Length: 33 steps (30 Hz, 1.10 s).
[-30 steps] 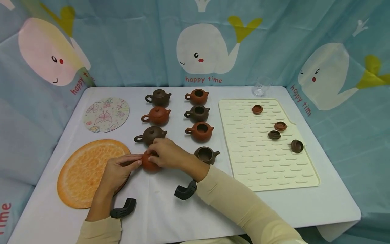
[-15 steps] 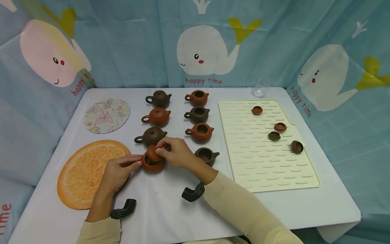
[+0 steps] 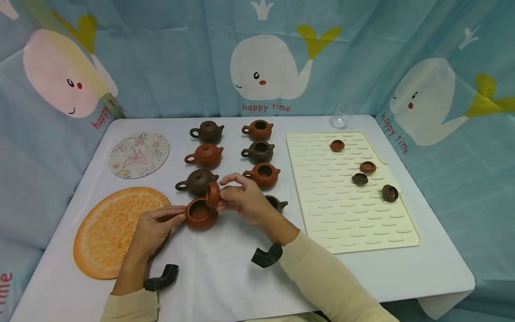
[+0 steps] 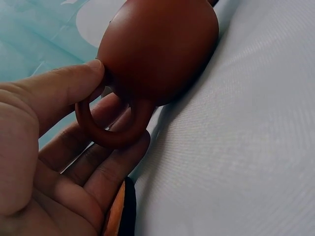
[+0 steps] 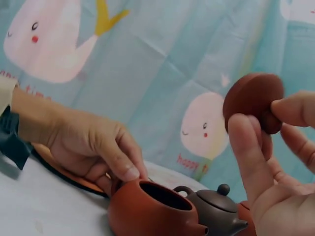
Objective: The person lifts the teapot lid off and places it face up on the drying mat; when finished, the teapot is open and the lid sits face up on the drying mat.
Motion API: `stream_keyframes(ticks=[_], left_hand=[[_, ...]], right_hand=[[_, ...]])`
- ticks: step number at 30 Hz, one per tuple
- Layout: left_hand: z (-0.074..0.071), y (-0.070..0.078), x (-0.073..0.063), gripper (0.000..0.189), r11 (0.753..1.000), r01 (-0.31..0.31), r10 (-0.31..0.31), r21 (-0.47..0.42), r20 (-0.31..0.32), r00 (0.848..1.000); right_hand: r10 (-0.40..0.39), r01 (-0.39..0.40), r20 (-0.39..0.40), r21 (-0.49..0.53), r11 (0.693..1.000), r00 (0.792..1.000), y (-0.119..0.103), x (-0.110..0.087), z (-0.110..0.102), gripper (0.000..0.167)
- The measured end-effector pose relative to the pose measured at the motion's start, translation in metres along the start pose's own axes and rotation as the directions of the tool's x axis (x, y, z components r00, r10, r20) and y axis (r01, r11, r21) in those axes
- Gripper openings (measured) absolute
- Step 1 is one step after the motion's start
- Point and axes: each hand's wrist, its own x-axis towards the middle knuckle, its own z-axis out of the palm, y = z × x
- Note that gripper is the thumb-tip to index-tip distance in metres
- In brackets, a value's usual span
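It looks like a makeshift tabletop booth, with a whale-print curtain (image 3: 181, 67) along the back and both sides of a white-covered table (image 3: 225, 281). Teapots (image 3: 208, 155) stand in columns, and black wrist-worn devices (image 3: 267, 256) suggest recording.

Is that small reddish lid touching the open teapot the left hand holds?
Apart: the right wrist view shows curtain between the lid and the teapot.
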Motion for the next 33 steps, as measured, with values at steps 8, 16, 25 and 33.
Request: stream_keyframes(ticks=[8, 16, 25, 33], left_hand=[[0.001, -0.001, 0.000, 0.023, 1.000, -0.007, 0.008, -0.020, 0.005, 1.000], [0.001, -0.002, 0.001, 0.024, 0.999, 0.002, -0.002, 0.033, -0.002, 1.000], [0.001, 0.000, 0.002, 0.023, 0.999, -0.005, 0.006, 0.046, -0.015, 1.000], [0.002, 0.001, 0.000, 0.021, 1.000, -0.022, 0.022, -0.004, -0.012, 1.000]], right_hand=[[-0.026, 0.006, 0.128, 0.153, 0.988, 0.991, -0.009, -0.012, -0.010, 0.060], [-0.103, 0.084, 0.185, 0.109, 0.991, 0.977, -0.020, -0.025, -0.022, 0.046], [-0.133, 0.136, 0.082, -0.039, 0.990, 0.988, -0.035, -0.043, -0.043, 0.036], [-0.174, 0.168, -0.025, -0.159, 0.973, 0.984, -0.050, -0.058, -0.061, 0.033]])
